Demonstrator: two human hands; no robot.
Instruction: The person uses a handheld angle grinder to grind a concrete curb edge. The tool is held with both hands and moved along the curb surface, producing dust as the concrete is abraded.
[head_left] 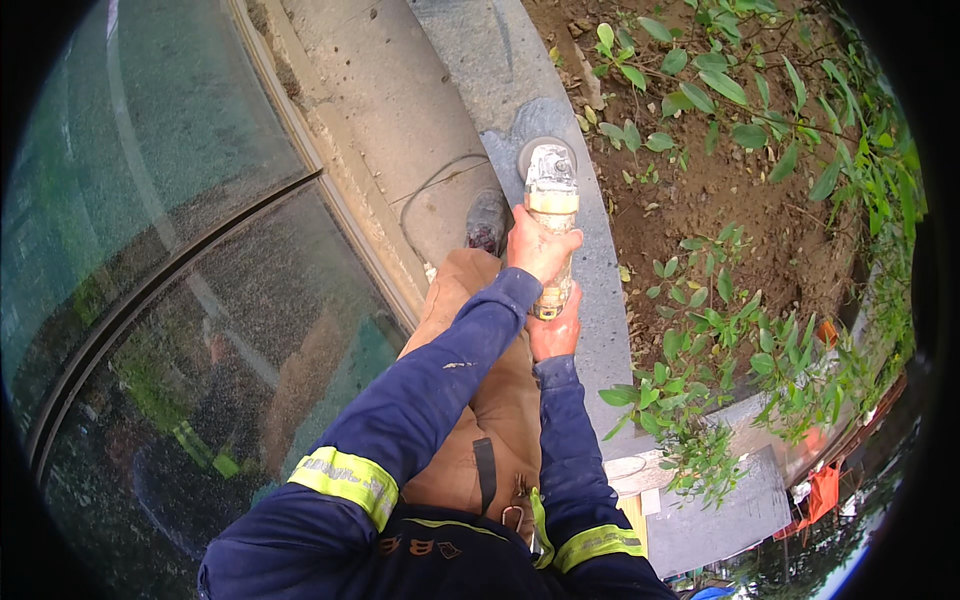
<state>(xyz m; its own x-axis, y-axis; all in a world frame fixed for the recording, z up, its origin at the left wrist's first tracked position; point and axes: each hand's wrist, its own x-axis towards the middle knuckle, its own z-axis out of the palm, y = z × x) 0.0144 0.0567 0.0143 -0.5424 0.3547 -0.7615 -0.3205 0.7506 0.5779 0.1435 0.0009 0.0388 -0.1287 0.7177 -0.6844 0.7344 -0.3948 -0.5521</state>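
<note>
A dust-coated angle grinder [553, 203] points away from me over a grey concrete ledge [594, 365]. My left hand [540, 246] is wrapped round its body just behind the metal head. Farther back, my right hand [556, 331] grips the rear end of the same tool. The round disc [531, 150] lies over the ledge's surface, partly hidden beneath the head; whether it touches the concrete I cannot tell. Around the disc the concrete shows a smoother, darker grey patch [541, 115].
Soil [690, 200] with leafy plants [735, 330] borders the ledge on the right. Dusty glass panes [240, 330] in a dark frame stand on the left. A thin cable [425, 185] crosses the concrete floor beside my shoe [487, 220]. A grey board [715, 510] lies at the lower right.
</note>
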